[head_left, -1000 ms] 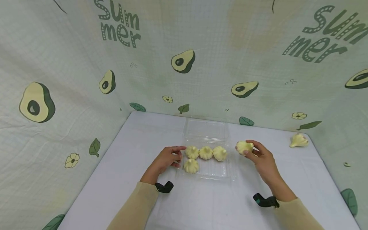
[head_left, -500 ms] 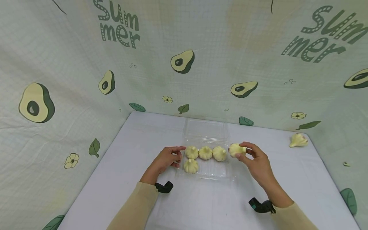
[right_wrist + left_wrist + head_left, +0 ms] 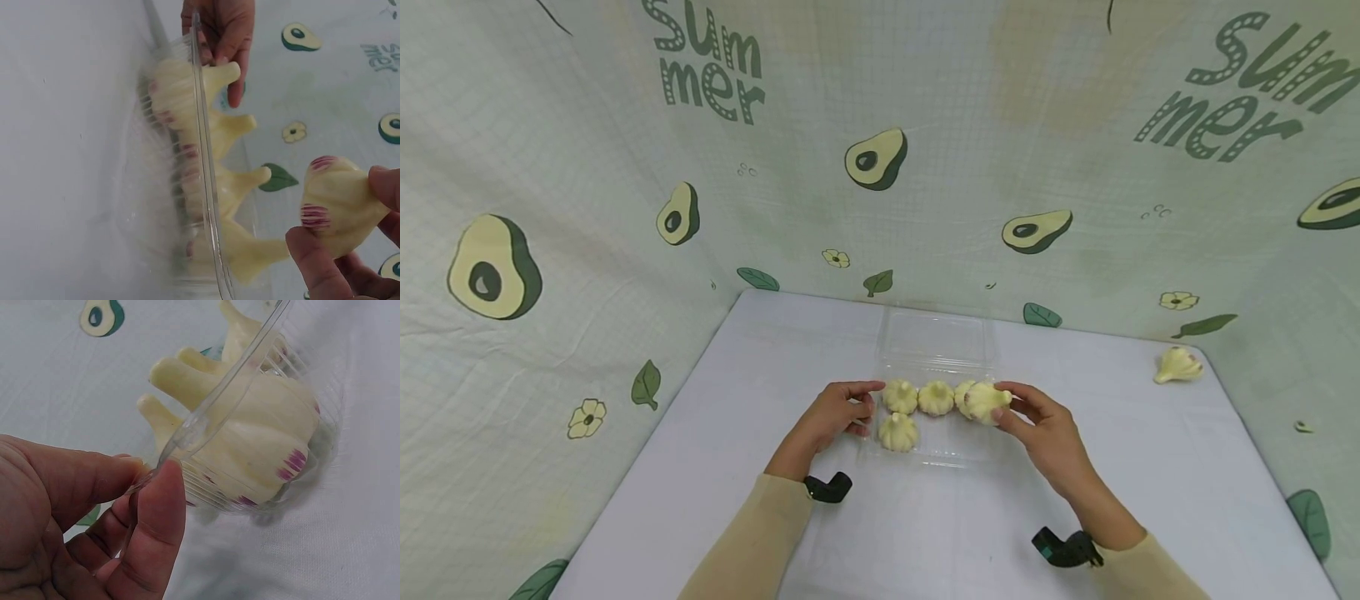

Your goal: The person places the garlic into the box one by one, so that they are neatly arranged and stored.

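Note:
My right hand pinches a garlic bulb between thumb and fingers, held above the right part of a clear plastic container. In the right wrist view this garlic bulb shows purple streaks and hangs apart from the container wall. My left hand is at the container's left side. The left wrist view shows the left thumb and finger pinching the clear rim. Inside the container, several garlic bulbs stand stem up: a back row, the rightmost bulb partly hidden by the held one, and one bulb at front left.
The container's clear lid lies folded back behind it. Another garlic bulb lies at the table's far right corner. A white cloth covers the table, and printed fabric walls rise at the back and sides.
My right hand has carried the garlic bulb leftward, from beside the container to over its right part. The left hand has stayed at the rim.

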`<state>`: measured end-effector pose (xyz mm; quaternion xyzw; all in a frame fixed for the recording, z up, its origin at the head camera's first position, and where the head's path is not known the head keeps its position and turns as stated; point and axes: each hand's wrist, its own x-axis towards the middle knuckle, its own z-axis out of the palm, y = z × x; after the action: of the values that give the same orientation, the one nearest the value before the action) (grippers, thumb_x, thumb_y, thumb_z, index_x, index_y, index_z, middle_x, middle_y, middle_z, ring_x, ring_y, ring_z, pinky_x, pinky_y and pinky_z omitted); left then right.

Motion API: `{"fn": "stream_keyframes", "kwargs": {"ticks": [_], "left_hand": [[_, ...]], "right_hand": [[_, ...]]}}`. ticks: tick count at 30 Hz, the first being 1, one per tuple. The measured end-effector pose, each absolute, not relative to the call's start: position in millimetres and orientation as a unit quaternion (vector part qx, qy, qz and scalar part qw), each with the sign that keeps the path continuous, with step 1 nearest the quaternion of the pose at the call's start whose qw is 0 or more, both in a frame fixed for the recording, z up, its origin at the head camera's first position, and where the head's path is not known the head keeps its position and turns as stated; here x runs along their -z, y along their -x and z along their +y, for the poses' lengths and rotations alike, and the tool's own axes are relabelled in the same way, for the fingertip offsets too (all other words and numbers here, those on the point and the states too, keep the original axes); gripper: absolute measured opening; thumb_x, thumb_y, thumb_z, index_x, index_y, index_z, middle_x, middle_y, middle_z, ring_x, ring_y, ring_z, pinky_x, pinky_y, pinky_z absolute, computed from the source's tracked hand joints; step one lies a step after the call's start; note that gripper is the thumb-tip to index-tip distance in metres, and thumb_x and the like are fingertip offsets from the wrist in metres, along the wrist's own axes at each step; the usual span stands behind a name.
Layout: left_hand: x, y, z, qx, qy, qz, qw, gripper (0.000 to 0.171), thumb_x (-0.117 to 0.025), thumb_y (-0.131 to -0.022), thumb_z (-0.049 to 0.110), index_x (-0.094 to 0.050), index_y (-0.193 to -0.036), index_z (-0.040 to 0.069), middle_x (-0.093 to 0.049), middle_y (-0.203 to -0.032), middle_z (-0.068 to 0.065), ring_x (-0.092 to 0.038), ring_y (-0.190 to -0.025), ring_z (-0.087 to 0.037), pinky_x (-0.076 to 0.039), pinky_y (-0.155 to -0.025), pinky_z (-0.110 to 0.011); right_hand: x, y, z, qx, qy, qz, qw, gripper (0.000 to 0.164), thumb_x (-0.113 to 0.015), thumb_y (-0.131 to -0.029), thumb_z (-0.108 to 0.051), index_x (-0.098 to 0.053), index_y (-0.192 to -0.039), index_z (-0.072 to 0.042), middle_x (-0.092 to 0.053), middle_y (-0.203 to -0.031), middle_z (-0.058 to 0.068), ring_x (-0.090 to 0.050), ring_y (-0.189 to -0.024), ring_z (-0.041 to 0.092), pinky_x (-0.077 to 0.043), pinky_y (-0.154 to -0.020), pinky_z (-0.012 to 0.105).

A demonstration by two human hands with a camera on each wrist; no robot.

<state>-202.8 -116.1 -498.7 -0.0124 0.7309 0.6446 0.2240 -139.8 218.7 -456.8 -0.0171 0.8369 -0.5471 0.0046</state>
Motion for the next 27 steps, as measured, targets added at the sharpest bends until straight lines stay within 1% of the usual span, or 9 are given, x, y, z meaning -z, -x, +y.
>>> {"fn": "stream_keyframes", "kwargs": {"ticks": [3,5,9,12,14,16,21,27], "left_hand": [[499,203,-116,-0.644,0.014,0.731,0.224,0.042,-0.061,-0.102,-0.003,-0.068,-0.141,0.01,-0.057,-0.093,-0.005,-0.057,-0.08,-0.018,-0.06,-0.064,-0.026],[499,203,-116,-0.643,0.015,0.732,0.225,0.042,-0.061,-0.102,-0.003,-0.068,-0.141,0.01,-0.058,-0.093,-0.005,-0.057,-0.079,-0.018,-0.06,-0.064,-0.026],[499,204,-115,-0.643,0.015,0.731,0.228,0.043,-0.061,-0.102,-0.004,-0.068,-0.142,0.01,-0.058,-0.092,-0.004,-0.057,-0.079,-0.018,-0.06,-0.063,-0.026],[500,204,-115,-0.645,0.012,0.729,0.228,0.044,-0.061,-0.102,-0.005,-0.067,-0.142,0.009,-0.058,-0.092,-0.005,-0.057,-0.079,-0.018,-0.06,-0.063,-0.026],[501,204,-115,-0.647,0.01,0.728,0.227,0.045,-0.061,-0.101,-0.006,-0.067,-0.143,0.008,-0.057,-0.093,-0.005,-0.058,-0.079,-0.018,-0.06,-0.062,-0.026],[501,204,-115,-0.648,0.012,0.727,0.226,0.045,-0.061,-0.1,-0.007,-0.067,-0.143,0.008,-0.057,-0.094,-0.005,-0.058,-0.079,-0.018,-0.06,-0.062,-0.026],[499,203,-115,-0.647,0.015,0.728,0.227,0.044,-0.061,-0.101,-0.005,-0.067,-0.143,0.009,-0.058,-0.094,-0.005,-0.058,-0.079,-0.018,-0.06,-0.063,-0.026],[499,203,-115,-0.646,0.015,0.729,0.227,0.044,-0.061,-0.102,-0.004,-0.067,-0.144,0.01,-0.058,-0.093,-0.005,-0.058,-0.079,-0.018,-0.061,-0.063,-0.026]], "right_hand": [[459,139,214,0.536,0.016,0.844,0.009,0.044,-0.078,-0.098,-0.026,-0.067,-0.138,-0.01,-0.06,-0.148,0.013,-0.059,-0.134,0.037,-0.058,-0.09,0.019],[460,138,211,0.528,0.021,0.849,0.007,0.043,-0.079,-0.097,-0.026,-0.069,-0.136,-0.012,-0.062,-0.146,0.012,-0.062,-0.13,0.036,-0.058,-0.09,0.02],[465,139,203,0.513,0.037,0.857,-0.012,0.037,-0.081,-0.095,-0.021,-0.072,-0.13,-0.013,-0.067,-0.14,0.012,-0.068,-0.122,0.034,-0.059,-0.088,0.021],[468,139,197,0.5,0.05,0.865,-0.023,0.034,-0.083,-0.093,-0.017,-0.074,-0.126,-0.013,-0.068,-0.138,0.014,-0.072,-0.117,0.034,-0.062,-0.09,0.029],[471,140,194,0.492,0.054,0.869,-0.022,0.034,-0.083,-0.093,-0.017,-0.074,-0.125,-0.014,-0.068,-0.138,0.014,-0.073,-0.116,0.033,-0.063,-0.091,0.035],[473,140,190,0.488,0.053,0.871,-0.016,0.033,-0.084,-0.092,-0.017,-0.074,-0.124,-0.015,-0.069,-0.137,0.014,-0.073,-0.116,0.033,-0.064,-0.09,0.038],[477,143,184,0.482,0.045,0.875,0.004,0.033,-0.085,-0.091,-0.018,-0.074,-0.123,-0.018,-0.072,-0.131,0.008,-0.073,-0.117,0.033,-0.064,-0.085,0.034],[480,144,179,0.483,0.055,0.874,0.009,0.033,-0.086,-0.09,-0.017,-0.073,-0.12,-0.016,-0.072,-0.127,0.008,-0.073,-0.116,0.034,-0.063,-0.082,0.031]]}}
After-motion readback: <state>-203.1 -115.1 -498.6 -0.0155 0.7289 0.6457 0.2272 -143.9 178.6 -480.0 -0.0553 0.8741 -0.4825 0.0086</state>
